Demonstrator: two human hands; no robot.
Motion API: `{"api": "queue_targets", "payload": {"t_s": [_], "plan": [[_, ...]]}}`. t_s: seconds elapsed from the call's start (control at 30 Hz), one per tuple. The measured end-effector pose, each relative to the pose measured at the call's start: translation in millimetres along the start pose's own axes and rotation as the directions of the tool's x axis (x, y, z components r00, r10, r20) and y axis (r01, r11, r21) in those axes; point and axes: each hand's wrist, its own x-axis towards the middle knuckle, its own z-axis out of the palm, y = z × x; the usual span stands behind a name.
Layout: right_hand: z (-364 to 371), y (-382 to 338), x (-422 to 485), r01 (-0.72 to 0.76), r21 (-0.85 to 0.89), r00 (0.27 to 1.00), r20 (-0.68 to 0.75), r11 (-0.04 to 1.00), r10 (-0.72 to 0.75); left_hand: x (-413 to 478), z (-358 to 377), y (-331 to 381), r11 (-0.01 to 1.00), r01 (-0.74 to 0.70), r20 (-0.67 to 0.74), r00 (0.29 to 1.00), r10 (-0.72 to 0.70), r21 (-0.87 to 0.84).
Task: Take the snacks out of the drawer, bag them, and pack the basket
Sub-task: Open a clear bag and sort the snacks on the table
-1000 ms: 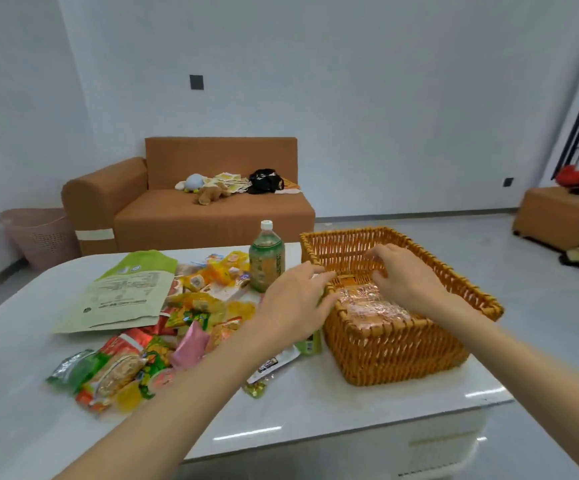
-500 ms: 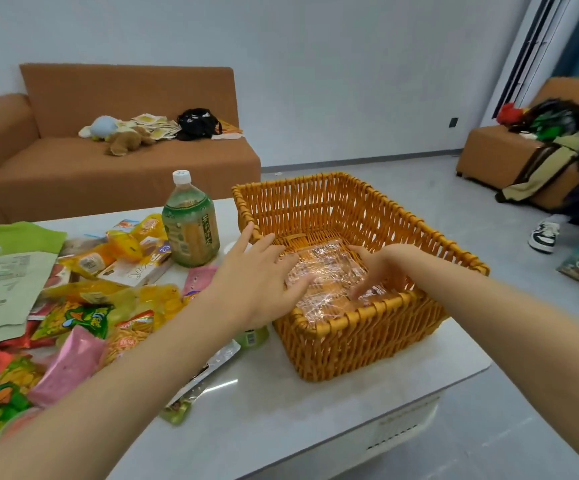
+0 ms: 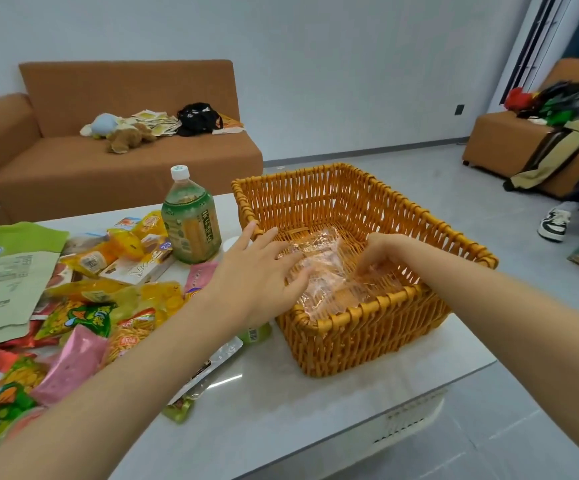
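Snack pile (image 3: 83, 306): loose packets heaped on the left of the tabletop (image 3: 281, 410).
Bottle (image 3: 191, 218): upright, just beside the wicker basket (image 3: 360, 327).
Left hand (image 3: 256, 275): grip released, fingers spread flat on the clear bag of snacks (image 3: 329, 275).
Bag: lies inside the basket, at its near side.
Right hand (image 3: 381, 254): fingertips pinching the bag's plastic.

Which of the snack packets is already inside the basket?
Only the clear-wrapped packet, lying at the basket's near end under both hands. All other snacks lie on the table, left of the basket.
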Motion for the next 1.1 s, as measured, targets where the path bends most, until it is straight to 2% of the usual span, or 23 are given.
{"api": "queue_targets", "payload": {"t_s": [0.07, 0.13, 0.2, 0.27, 0.4, 0.53, 0.63, 0.67, 0.73, 0.8, 0.83, 0.9, 0.97, 1.03, 1.1], "plan": [[-0.1, -0.7, -6.8, 0.087, 0.108, 0.989, -0.131, 0.990, -0.073, -0.7, -1.3, 1.9, 1.000, 0.011, -0.009, 1.000, -0.011, 0.009], [-1.0, -0.6, -15.2, 0.231, 0.160, 0.924, -0.346, 0.960, -0.164, -2.7, -3.9, 4.4, 0.999, 0.012, -0.033, 0.999, -0.011, 0.031], [-3.3, -2.3, -32.6, 0.381, 0.136, 0.776, -0.585, 0.914, -0.236, -5.6, -8.1, 8.0, 0.998, 0.000, -0.079, 0.997, 0.005, 0.062], [-9.9, -7.0, -54.0, 0.495, 0.113, 0.636, -0.723, 0.862, -0.270, -10.9, -15.5, 10.8, 1.000, 0.012, -0.131, 0.991, -0.011, 0.005], [-30.3, -25.3, -114.4, 0.707, 0.196, 0.511, -0.805, 0.680, -0.300, -33.3, -44.9, 11.7, 0.977, 0.065, -0.225, 0.968, -0.112, -0.204], [-38.2, -44.4, -192.4, 0.841, 0.229, 0.441, -0.816, 0.490, -0.375, -64.1, -79.8, 4.4, 0.841, 0.176, -0.198, 0.928, -0.314, -0.511], [-29.7, -55.4, -243.1, 0.877, 0.285, 0.446, -0.781, 0.387, -0.437, -90.4, -104.0, -5.4, 0.652, 0.189, -0.205, 0.854, -0.479, -0.735], [-23.2, -58.4, -257.1, 0.876, 0.322, 0.465, -0.759, 0.358, -0.456, -100.3, -110.6, -10.3, 0.542, 0.186, -0.163, 0.831, -0.532, -0.820], [-5.8, -63.4, -281.0, 0.861, 0.395, 0.507, -0.720, 0.322, -0.473, -124.2, -121.4, -21.6, 0.242, 0.154, -0.027, 0.791, -0.611, -0.958], [16.5, -68.0, -304.0, 0.816, 0.474, 0.578, -0.652, 0.332, -0.490, -153.4, -127.8, -29.4, -0.036, 0.075, 0.081, 0.781, -0.619, -0.997], [28.7, -69.7, -313.9, 0.784, 0.515, 0.619, -0.595, 0.348, -0.514, -168.3, -129.2, -30.7, -0.132, 0.035, 0.109, 0.787, -0.607, -0.991], [53.8, -71.8, -326.6, 0.726, 0.568, 0.671, -0.463, 0.388, -0.579, -199.5, -123.8, -34.3, -0.166, 0.024, 0.125, 0.765, -0.632, -0.986], [77.4, -73.6, -333.1, 0.684, 0.600, 0.694, -0.360, 0.414, -0.624, -231.2, -114.6, -41.2, -0.122, 0.058, 0.125, 0.738, -0.663, -0.991], [98.7, -76.3, -337.3, 0.680, 0.604, 0.688, -0.329, 0.416, -0.647, -264.7, -104.8, -49.2, -0.046, 0.124, 0.123, 0.733, -0.668, -0.991], [117.5, -80.5, -338.0, 0.725, 0.542, 0.658, -0.365, 0.425, -0.659, -295.8, -94.6, -57.4, 0.010, 0.191, 0.132, 0.715, -0.686, -0.981]]}}
